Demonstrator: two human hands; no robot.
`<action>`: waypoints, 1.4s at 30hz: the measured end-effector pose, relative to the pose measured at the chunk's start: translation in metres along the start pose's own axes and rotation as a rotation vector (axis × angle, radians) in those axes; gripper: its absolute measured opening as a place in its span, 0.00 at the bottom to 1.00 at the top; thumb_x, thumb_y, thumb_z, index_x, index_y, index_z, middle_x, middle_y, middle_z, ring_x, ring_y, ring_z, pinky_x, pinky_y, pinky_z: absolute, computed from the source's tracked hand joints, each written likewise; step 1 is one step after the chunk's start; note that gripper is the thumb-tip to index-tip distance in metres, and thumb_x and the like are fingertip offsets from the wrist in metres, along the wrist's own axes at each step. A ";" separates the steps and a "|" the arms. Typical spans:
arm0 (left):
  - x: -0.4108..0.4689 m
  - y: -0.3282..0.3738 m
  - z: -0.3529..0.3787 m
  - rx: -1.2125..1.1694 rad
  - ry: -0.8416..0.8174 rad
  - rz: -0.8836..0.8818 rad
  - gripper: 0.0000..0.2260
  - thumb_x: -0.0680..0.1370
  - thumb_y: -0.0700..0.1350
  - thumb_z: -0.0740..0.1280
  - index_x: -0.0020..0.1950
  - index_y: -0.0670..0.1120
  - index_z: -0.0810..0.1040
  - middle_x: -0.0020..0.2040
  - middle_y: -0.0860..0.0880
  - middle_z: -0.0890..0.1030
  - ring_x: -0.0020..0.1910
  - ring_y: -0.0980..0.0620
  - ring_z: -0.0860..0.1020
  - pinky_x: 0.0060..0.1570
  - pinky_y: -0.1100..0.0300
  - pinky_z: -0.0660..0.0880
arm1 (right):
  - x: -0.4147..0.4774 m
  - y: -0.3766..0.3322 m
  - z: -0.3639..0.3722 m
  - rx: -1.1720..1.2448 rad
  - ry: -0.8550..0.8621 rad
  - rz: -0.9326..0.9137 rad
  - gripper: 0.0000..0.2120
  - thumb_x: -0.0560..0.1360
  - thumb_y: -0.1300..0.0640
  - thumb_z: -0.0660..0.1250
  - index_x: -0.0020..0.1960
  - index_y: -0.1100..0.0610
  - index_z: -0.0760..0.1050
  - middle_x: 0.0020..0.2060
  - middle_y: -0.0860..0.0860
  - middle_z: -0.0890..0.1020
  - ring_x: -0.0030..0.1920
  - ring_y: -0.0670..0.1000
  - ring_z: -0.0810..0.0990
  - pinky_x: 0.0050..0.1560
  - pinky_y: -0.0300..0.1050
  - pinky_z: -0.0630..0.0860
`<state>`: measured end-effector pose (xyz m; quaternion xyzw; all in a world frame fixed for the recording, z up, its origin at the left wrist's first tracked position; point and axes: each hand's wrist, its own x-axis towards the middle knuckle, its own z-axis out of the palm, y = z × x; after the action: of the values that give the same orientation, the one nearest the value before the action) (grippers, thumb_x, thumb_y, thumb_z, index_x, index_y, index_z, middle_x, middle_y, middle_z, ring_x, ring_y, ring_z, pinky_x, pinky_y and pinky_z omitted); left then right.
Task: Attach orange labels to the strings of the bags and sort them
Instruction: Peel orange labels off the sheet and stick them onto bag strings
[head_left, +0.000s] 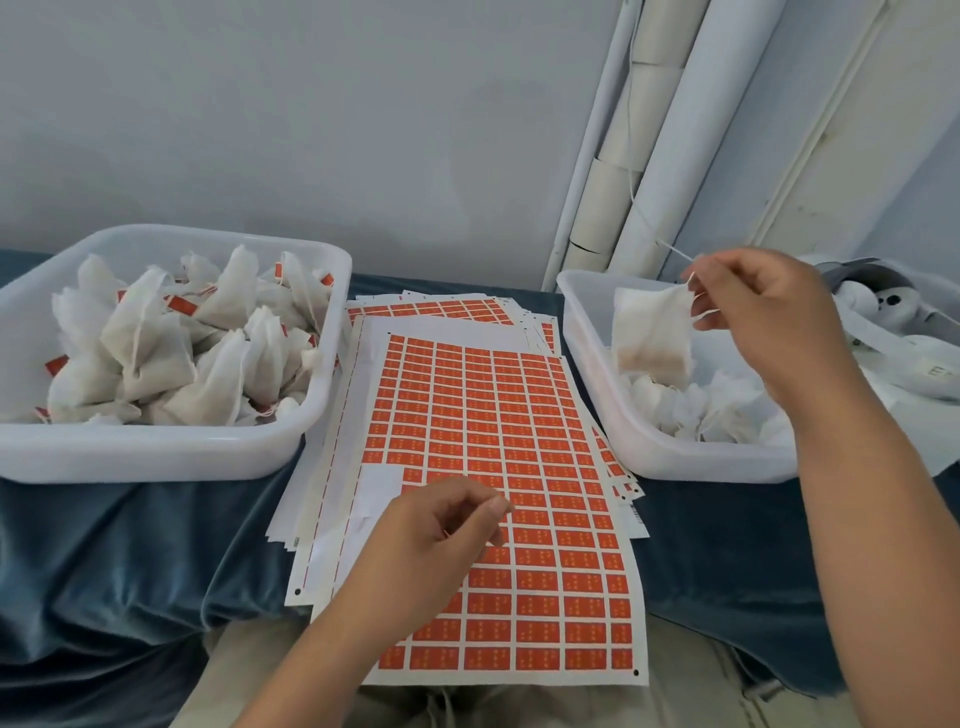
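A sheet of orange labels lies in the middle on a stack of similar sheets. My left hand hovers over the sheet's lower left, its fingers curled with thumb and forefinger pinched together; whether a label is between them I cannot tell. My right hand pinches the string of a white bag and holds it above the right white tub, which holds several unlabelled bags. The left white tub is heaped with bags bearing orange labels.
A blue cloth covers the table. White pipes stand against the wall behind the right tub. A white and grey object lies at the far right beyond my right hand. My lap shows below the table edge.
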<state>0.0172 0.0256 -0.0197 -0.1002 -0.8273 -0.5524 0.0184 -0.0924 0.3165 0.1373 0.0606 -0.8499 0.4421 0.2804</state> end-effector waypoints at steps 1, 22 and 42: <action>-0.001 0.002 0.001 -0.007 0.000 0.010 0.16 0.74 0.71 0.59 0.50 0.65 0.81 0.46 0.66 0.84 0.50 0.63 0.83 0.44 0.72 0.79 | -0.007 -0.009 0.001 0.020 -0.034 -0.012 0.10 0.80 0.48 0.66 0.45 0.44 0.85 0.39 0.45 0.86 0.39 0.46 0.85 0.43 0.45 0.85; -0.010 0.017 -0.009 -0.516 -0.051 -0.277 0.20 0.64 0.70 0.75 0.51 0.64 0.79 0.58 0.55 0.84 0.60 0.46 0.84 0.60 0.43 0.82 | -0.138 -0.025 0.071 0.101 -0.540 0.143 0.07 0.78 0.37 0.65 0.48 0.34 0.81 0.40 0.41 0.86 0.41 0.43 0.86 0.37 0.32 0.79; -0.011 0.016 -0.016 -0.056 0.170 0.094 0.18 0.78 0.68 0.57 0.44 0.57 0.77 0.40 0.55 0.82 0.43 0.55 0.81 0.41 0.69 0.77 | -0.153 -0.035 0.092 0.483 -0.324 0.442 0.14 0.76 0.37 0.66 0.52 0.42 0.85 0.51 0.44 0.88 0.53 0.47 0.88 0.56 0.50 0.84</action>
<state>0.0295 0.0152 -0.0006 -0.0922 -0.8014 -0.5804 0.1116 0.0089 0.2009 0.0389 0.0093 -0.7468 0.6648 0.0174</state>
